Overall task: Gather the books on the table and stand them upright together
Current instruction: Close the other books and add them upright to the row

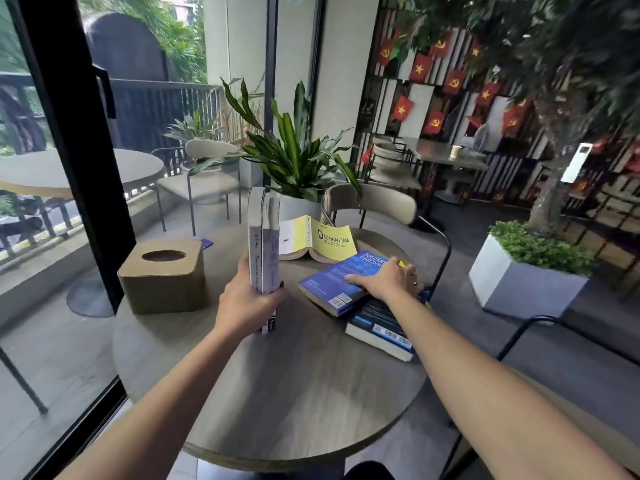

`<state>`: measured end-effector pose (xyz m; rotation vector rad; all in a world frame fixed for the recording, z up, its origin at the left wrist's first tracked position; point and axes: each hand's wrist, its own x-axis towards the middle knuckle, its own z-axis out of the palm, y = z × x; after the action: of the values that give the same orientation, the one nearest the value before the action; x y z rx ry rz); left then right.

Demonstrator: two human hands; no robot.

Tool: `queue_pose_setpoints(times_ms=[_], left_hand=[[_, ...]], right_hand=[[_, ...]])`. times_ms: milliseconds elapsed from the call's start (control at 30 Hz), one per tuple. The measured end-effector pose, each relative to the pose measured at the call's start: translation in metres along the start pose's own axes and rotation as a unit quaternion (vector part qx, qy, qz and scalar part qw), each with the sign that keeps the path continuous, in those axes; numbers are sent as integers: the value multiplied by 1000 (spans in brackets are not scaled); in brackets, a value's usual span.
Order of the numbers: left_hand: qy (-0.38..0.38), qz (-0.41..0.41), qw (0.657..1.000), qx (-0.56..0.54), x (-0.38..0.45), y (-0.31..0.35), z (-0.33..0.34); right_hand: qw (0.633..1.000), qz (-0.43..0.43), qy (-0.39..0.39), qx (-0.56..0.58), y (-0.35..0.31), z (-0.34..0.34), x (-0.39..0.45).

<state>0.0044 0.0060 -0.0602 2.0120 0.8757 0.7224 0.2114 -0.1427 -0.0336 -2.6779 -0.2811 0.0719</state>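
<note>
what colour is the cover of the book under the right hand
Blue, with pale lettering, on the book under the right hand; head view shows it.

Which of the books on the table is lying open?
The yellow book at the far side of the table, lying cover-up with its pages spread. The two blue books lie closed under the right hand; the left hand holds the upright books.

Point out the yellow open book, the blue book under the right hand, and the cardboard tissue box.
yellow open book (332, 239): head view, on its yellow cover.
blue book (332, 278): head view, on its cover.
cardboard tissue box (162, 289): head view, on its front wall.
</note>
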Motion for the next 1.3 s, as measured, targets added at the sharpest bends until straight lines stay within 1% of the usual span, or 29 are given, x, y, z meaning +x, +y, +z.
queue_pose_setpoints(times_ms=[133,233,300,367,433,600,733,900,1000,1067,1133,1200,1300], left_hand=[[-3,2,1000,-5,-2,2,-1],[-7,-2,1000,-10,-2,1,-2],[-5,0,1000,-5,-3,1,-2],[-1,-2,1000,-4,-3,2,-2],[0,-4,1000,-13,-4,3,-2],[-11,-3,1000,-22,-6,4,-3],[-21,-10,1000,-19,-7,2,-4],[-44,-1,998,-53,-11,10,-9],[-23,1,997,-75,-12,15,-9],[-6,7,997,-83,-13,17,-7],[8,20,997,-72,-15,19,-5],[14,31,998,-50,-17,20,-2],[5,32,999,7,-20,20,1]], right_hand=[[999,8,26,41,1,2,6],[992,17,61,113,2,0,11],[980,11,86,177,1,-1,12],[965,0,106,238,-1,-3,11],[953,-16,121,276,-6,-7,7],[938,-91,134,306,-30,-23,-14],[927,-172,112,314,-47,-27,-32],[913,-237,76,323,-61,-29,-50],[892,-274,38,357,-67,-27,-56],[884,-288,7,367,-72,-27,-63],[875,-315,-28,366,-76,-29,-71],[871,-349,-51,343,-80,-29,-81],[869,-388,-40,305,-86,-25,-90]])
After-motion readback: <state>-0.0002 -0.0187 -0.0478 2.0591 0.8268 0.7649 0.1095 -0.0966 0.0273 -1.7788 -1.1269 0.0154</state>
